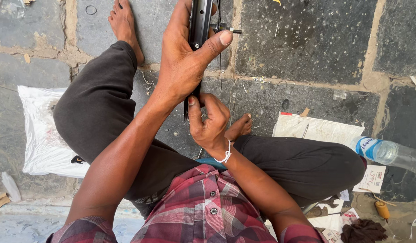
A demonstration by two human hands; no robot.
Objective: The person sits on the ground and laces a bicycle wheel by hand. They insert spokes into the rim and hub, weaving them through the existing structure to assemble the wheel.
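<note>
My left hand (183,63) wraps tight round the far part of the black rim (199,27) in front of my knees, my right hand (210,119) pinches its near end, so I should hold it steady and straight.

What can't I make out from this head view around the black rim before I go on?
- Black rim: top cut off by the frame's upper edge; its middle is hidden by the left hand.
- Its lower end: covered by the right hand, so the grip there cannot be told.
- Spokes: too thin to count.
- Plastic bottle: cut off by the right edge.
- Small bits on the stone floor: too small to identify.
</note>
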